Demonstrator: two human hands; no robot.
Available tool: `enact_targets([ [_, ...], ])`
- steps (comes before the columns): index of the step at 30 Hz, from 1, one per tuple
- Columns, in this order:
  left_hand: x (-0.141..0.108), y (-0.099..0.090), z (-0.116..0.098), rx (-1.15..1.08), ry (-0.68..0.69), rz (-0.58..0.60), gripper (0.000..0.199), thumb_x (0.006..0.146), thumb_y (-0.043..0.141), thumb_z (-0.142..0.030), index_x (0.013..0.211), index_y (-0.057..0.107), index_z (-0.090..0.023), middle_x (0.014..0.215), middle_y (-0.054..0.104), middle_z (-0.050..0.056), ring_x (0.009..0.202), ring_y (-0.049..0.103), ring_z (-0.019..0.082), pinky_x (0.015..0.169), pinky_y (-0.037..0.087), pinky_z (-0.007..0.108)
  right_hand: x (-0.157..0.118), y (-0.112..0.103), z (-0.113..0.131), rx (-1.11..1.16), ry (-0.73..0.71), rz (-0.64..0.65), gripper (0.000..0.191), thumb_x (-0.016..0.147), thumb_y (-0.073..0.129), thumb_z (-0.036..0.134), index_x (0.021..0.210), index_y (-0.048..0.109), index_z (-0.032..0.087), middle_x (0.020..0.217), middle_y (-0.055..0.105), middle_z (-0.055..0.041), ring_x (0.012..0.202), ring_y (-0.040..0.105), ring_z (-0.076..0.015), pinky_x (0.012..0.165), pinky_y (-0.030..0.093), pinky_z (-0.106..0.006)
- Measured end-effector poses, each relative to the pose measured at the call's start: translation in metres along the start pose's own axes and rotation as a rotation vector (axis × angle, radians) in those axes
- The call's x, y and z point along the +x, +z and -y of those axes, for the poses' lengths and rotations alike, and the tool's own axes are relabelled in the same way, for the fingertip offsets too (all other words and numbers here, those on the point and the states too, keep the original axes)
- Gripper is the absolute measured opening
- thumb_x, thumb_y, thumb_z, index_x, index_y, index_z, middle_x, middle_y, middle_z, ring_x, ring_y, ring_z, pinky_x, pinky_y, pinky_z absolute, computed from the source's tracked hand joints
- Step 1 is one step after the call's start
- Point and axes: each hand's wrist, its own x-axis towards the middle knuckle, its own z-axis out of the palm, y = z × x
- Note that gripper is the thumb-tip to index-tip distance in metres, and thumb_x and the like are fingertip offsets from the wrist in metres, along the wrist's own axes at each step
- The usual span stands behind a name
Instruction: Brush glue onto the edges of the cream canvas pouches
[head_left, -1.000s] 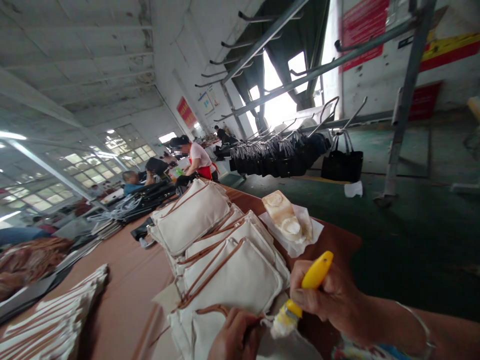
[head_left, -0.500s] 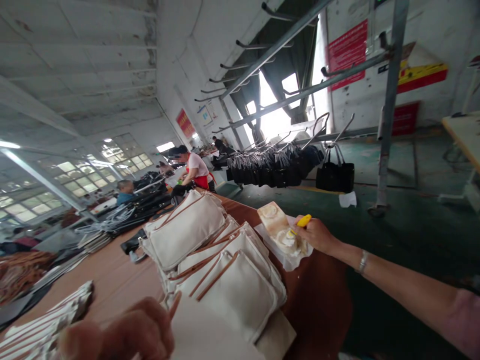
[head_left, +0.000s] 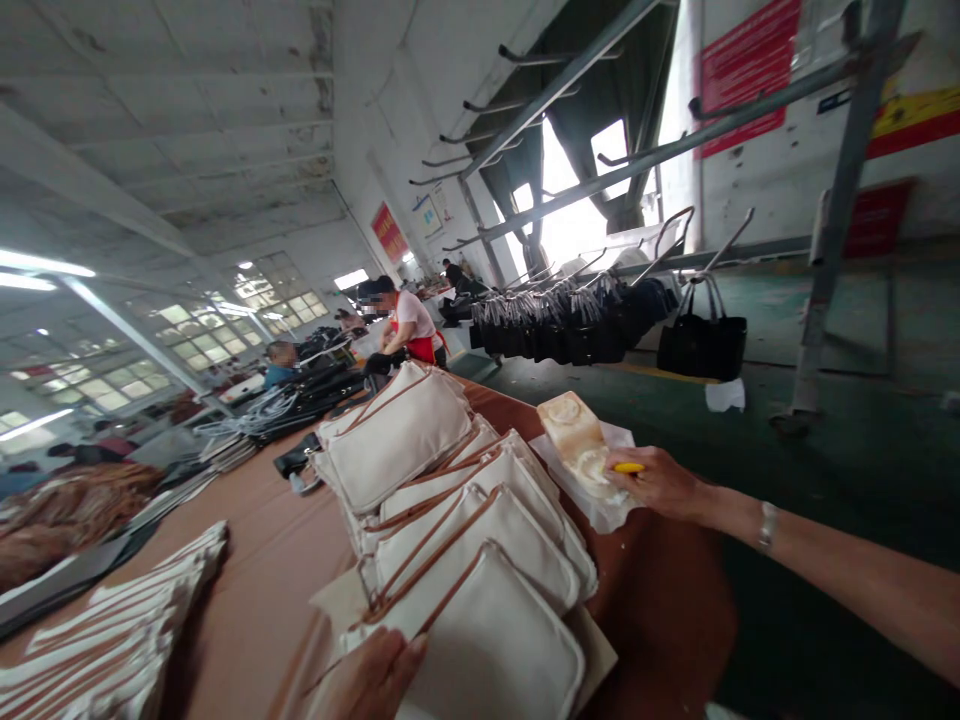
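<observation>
My right hand [head_left: 656, 483] is stretched out to the table's right edge and grips a yellow-handled brush [head_left: 628, 467], whose head is down in the pale glue block [head_left: 577, 436] lying on white paper [head_left: 600, 512]. My left hand [head_left: 367, 680] rests flat at the bottom edge on the nearest cream pouch with brown trim [head_left: 495, 650]. That pouch is the front one of an overlapping row of cream pouches [head_left: 420, 450] running away across the brown table [head_left: 255, 580].
A stack of striped cream pieces [head_left: 112, 640] lies at the lower left. Black bags [head_left: 570, 325] hang on a metal rack to the right. Other people [head_left: 409, 325] work further along the table. Dark green floor lies beyond the table's right edge.
My right hand carried the brush from the pouch near me out to the glue block and now presses it there. My left hand has laid a pouch down on the row's front.
</observation>
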Motion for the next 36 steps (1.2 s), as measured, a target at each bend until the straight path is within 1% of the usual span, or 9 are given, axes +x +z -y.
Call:
enact_targets([
  [4, 0.012, 0.017, -0.020, 0.057, 0.055, -0.064, 0.023, 0.088, 0.049, -0.039, 0.087, 0.064, -0.021, 0.093, 0.066, 0.006, 0.090, 0.061, 0.021, 0.084, 0.044, 0.032, -0.017, -0.003, 0.003, -0.008, -0.057, 0.030, 0.018, 0.089, 0.058, 0.036, 0.089, 0.072, 0.023, 0.092, 0.071, -0.0063, 0.088, 0.064, -0.0258, 0.086, 0.045, -0.036],
  [7, 0.025, 0.037, -0.040, 0.065, 0.033, -0.071, 0.026, 0.089, 0.048, -0.032, 0.106, 0.063, -0.017, 0.106, 0.064, 0.009, 0.101, 0.060, 0.022, 0.091, 0.042, 0.033, -0.020, -0.001, -0.003, -0.027, -0.023, -0.045, 0.020, 0.090, 0.055, 0.036, 0.094, 0.070, 0.023, 0.097, 0.070, -0.0085, 0.090, 0.064, -0.0276, 0.085, 0.046, -0.038],
  [13, 0.053, 0.066, -0.052, 0.029, -0.062, -0.025, 0.028, 0.090, 0.049, -0.037, 0.092, 0.069, -0.017, 0.096, 0.068, 0.010, 0.091, 0.063, 0.024, 0.079, 0.043, 0.032, -0.030, 0.001, 0.013, 0.036, 0.088, -0.159, 0.020, 0.089, 0.059, 0.041, 0.086, 0.066, 0.023, 0.087, 0.067, -0.0057, 0.079, 0.063, -0.0245, 0.074, 0.047, -0.034],
  [15, 0.057, 0.068, -0.048, -0.009, -0.073, 0.018, 0.027, 0.088, 0.053, -0.037, 0.091, 0.070, -0.017, 0.092, 0.070, 0.009, 0.087, 0.064, 0.022, 0.075, 0.043, 0.030, -0.032, 0.005, 0.029, 0.217, 0.204, -0.228, 0.024, 0.089, 0.061, 0.046, 0.091, 0.064, 0.022, 0.076, 0.063, -0.0039, 0.065, 0.058, -0.0206, 0.060, 0.046, -0.031],
  [17, 0.058, 0.068, -0.045, -0.041, -0.071, 0.049, 0.026, 0.086, 0.056, -0.037, 0.090, 0.071, -0.017, 0.090, 0.072, 0.007, 0.085, 0.065, 0.021, 0.073, 0.043, 0.028, -0.031, 0.015, 0.049, 0.495, 0.314, -0.240, 0.032, 0.088, 0.063, 0.051, 0.094, 0.061, 0.020, 0.061, 0.053, 0.0010, 0.049, 0.046, -0.0145, 0.043, 0.035, -0.026],
  [21, 0.053, 0.068, -0.042, -0.073, -0.071, 0.064, 0.025, 0.085, 0.057, -0.037, 0.092, 0.071, -0.017, 0.086, 0.072, 0.004, 0.082, 0.065, 0.020, 0.071, 0.043, 0.027, -0.021, 0.041, 0.085, 0.975, 0.399, -0.185, 0.035, 0.082, 0.074, 0.048, 0.085, 0.057, 0.017, 0.052, 0.041, 0.0067, 0.041, 0.030, -0.0064, 0.037, 0.021, -0.018],
  [24, 0.047, 0.067, -0.041, -0.073, -0.087, 0.060, 0.024, 0.083, 0.057, -0.037, 0.092, 0.070, -0.018, 0.086, 0.071, 0.004, 0.080, 0.064, 0.019, 0.069, 0.042, 0.026, -0.016, 0.058, 0.102, 1.181, 0.457, -0.144, 0.035, 0.078, 0.078, 0.041, 0.079, 0.053, 0.017, 0.048, 0.040, 0.0082, 0.038, 0.026, -0.0039, 0.036, 0.017, -0.017],
  [29, 0.044, 0.066, -0.044, -0.041, -0.097, 0.060, 0.014, 0.075, 0.061, -0.031, 0.072, 0.062, -0.018, 0.085, 0.063, 0.004, 0.076, 0.058, 0.019, 0.067, 0.039, 0.027, -0.021, 0.068, 0.112, 1.282, 0.511, -0.090, 0.034, 0.076, 0.078, 0.038, 0.079, 0.051, 0.017, 0.044, 0.039, 0.0099, 0.034, 0.024, -0.0029, 0.035, 0.016, -0.017],
  [36, 0.043, 0.063, -0.053, -0.049, -0.051, 0.113, 0.011, 0.069, 0.059, -0.022, 0.062, 0.051, -0.020, 0.070, 0.056, -0.002, 0.070, 0.052, 0.016, 0.064, 0.031, 0.026, -0.026, 0.067, 0.115, 1.385, 0.575, -0.079, 0.036, 0.073, 0.079, 0.040, 0.078, 0.052, 0.017, 0.041, 0.039, 0.0101, 0.032, 0.023, -0.0027, 0.033, 0.017, -0.016],
])
